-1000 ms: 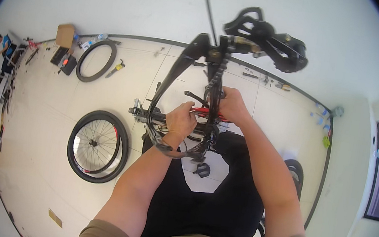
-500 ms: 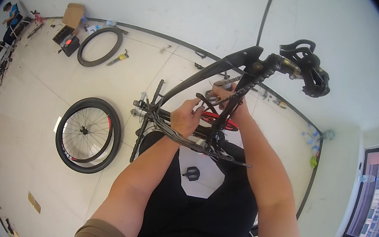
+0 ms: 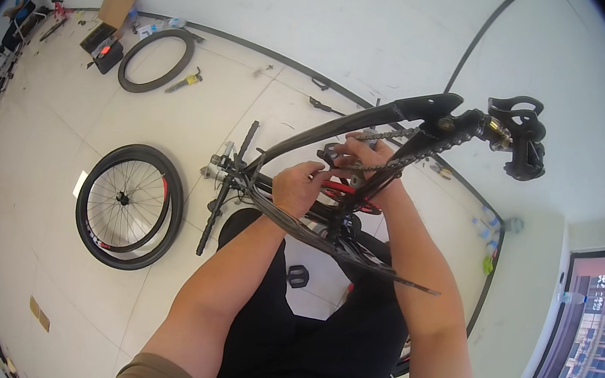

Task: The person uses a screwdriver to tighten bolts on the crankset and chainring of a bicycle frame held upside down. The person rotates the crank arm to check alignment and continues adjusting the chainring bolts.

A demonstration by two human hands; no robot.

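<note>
A black bicycle frame without wheels stands tilted before me, its rear end rising to the right. A chain runs from the rear derailleur down toward my hands. My right hand is behind the frame tubes, its fingers bent around a part beside the chain that I cannot make out. A small dark part shows between my hands. My left hand reaches over the frame with fingertips pinched close to the right fingers; what they hold is hidden. Below them is a red ring.
A spoked wheel with tyre lies left on the tiled floor. A handlebar is at the frame's front. Between my legs lies a black pedal. Farther off are a loose tyre, a yellow-handled tool and an open box.
The frame's rear end has swung right and a little down in view. My right hand has shifted slightly right; my left hand stays nearly in place. The view has turned a little.
</note>
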